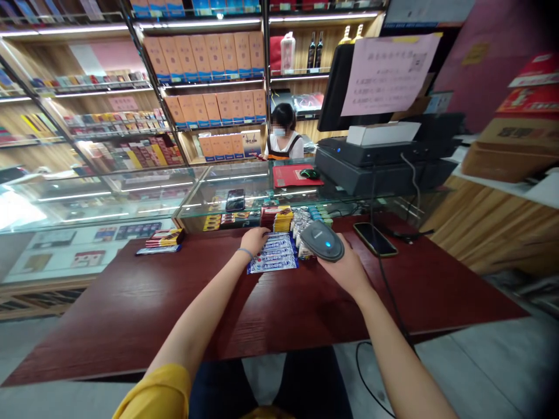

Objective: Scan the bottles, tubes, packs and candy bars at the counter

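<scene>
My right hand (346, 269) is wrapped around a dark barcode scanner (322, 240), whose blue light is on. It hangs over the right side of the goods on the red-brown table. My left hand (254, 242) is closed at the far left edge of a row of blue-and-white packets (274, 256), with its fingertips partly hidden. The packets overlap one another, lying flat. Just beyond the left fingers stands a stack of red-and-yellow packs (276, 219). Silvery-white wrapped packs (301, 224) sit between that stack and the scanner, partly covered by it.
A phone (375, 239) and a black cable lie at the right. A small pile of red-and-yellow packs (165, 237) lies far left. Beyond the table stand a glass display counter (236, 174) and a monitor (336, 87). A person (285, 139) is behind the counter.
</scene>
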The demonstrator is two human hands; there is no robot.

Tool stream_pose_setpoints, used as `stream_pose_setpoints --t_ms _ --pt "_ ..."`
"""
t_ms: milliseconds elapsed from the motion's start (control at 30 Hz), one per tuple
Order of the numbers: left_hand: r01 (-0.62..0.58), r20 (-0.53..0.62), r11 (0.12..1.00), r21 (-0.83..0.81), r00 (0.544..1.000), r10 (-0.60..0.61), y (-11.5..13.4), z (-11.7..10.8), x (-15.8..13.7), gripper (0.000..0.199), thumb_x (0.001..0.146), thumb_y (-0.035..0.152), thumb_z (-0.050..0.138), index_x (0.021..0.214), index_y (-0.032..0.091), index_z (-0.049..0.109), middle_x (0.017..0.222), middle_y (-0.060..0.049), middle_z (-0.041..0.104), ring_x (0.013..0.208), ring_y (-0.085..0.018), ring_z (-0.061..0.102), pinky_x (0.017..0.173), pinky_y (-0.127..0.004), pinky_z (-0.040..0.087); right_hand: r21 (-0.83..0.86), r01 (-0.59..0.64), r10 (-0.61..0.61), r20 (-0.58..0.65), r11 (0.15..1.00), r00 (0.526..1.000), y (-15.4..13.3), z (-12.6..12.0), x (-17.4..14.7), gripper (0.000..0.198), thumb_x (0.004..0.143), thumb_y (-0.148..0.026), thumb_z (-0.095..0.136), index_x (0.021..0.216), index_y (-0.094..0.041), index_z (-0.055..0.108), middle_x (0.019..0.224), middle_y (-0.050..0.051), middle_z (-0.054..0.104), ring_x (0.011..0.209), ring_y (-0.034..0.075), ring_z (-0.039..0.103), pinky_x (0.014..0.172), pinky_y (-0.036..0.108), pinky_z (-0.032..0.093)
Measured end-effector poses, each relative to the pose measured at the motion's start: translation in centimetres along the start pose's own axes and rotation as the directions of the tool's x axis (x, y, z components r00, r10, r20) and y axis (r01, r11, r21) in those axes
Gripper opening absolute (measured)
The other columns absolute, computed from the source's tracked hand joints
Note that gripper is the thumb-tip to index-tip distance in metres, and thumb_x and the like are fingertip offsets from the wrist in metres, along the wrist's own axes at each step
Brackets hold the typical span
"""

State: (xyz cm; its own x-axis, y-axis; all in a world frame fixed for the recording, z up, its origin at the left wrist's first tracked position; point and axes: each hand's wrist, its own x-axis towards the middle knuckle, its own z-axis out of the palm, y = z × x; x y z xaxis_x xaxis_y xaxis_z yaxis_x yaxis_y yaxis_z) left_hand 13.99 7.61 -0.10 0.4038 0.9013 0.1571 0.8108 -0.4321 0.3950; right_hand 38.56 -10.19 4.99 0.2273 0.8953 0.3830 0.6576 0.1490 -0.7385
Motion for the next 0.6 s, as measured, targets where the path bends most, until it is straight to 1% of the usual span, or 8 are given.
stream_pose_setpoints --t_ms 167,300,400,500,600 --pt "0.006 0.009 1.000 -0.005 1.000 -0.006 -0.1 0.4 0.3 0.034 0.096 0.023 0.056 0.125 0.020 0.074 0.124 -0.010 0.075 0.116 -0.028 0.068 0.102 -0.036 0.051 -0.050 0.015 -0.015 -0.009 0.999 1.000 0.0 -0.1 0.0 0.032 0.077 -0.039 0.071 0.103 -0.030 0.055 0.084 0.004 0.075 0.093 0.031 0.075 0.073 0.036 0.055" --pt "-0.025 -0.043 0.999 -0.038 0.999 0.023 -0.8 0.4 0.1 0.032 0.095 0.022 0.058 0.123 0.020 0.075 0.124 -0.010 0.074 0.117 -0.027 0.067 0.104 -0.036 0.050 -0.074 0.022 -0.023 -0.018 0.997 1.000 -0.3 0.3 0.1 0.031 0.076 -0.038 0.071 0.101 -0.029 0.055 0.086 0.004 0.076 0.088 0.030 0.075 0.071 0.034 0.055" --pt "-0.063 -0.093 0.994 -0.085 0.994 0.055 -1.8 -0.1 -0.7 0.030 0.095 0.022 0.060 0.120 0.019 0.075 0.123 -0.009 0.075 0.116 -0.026 0.068 0.104 -0.036 0.051 -0.060 0.040 -0.042 -0.035 0.997 0.998 -0.6 0.9 0.2 0.032 0.075 -0.039 0.072 0.101 -0.029 0.056 0.088 0.005 0.077 0.089 0.030 0.075 0.073 0.036 0.056" --pt "-0.101 -0.184 0.987 -0.125 0.980 0.077 -3.4 -1.2 -2.2 0.028 0.095 0.021 0.060 0.119 0.020 0.074 0.120 -0.008 0.075 0.114 -0.024 0.069 0.103 -0.036 0.052 -0.040 0.053 -0.055 -0.046 0.998 0.997 -1.2 2.0 0.2 0.038 0.075 -0.042 0.073 0.107 -0.029 0.057 0.089 0.006 0.077 0.092 0.032 0.075 0.075 0.038 0.056" --pt "-0.103 -0.328 0.987 -0.126 0.943 0.056 -5.6 -2.8 -4.3 0.025 0.097 0.022 0.058 0.116 0.021 0.074 0.117 -0.008 0.075 0.112 -0.023 0.069 0.103 -0.037 0.052 -0.005 0.067 -0.067 -0.043 0.998 0.997 -1.8 3.6 0.4 0.044 0.076 -0.044 0.072 0.114 -0.027 0.057 0.091 0.007 0.077 0.091 0.032 0.076 0.077 0.040 0.057"
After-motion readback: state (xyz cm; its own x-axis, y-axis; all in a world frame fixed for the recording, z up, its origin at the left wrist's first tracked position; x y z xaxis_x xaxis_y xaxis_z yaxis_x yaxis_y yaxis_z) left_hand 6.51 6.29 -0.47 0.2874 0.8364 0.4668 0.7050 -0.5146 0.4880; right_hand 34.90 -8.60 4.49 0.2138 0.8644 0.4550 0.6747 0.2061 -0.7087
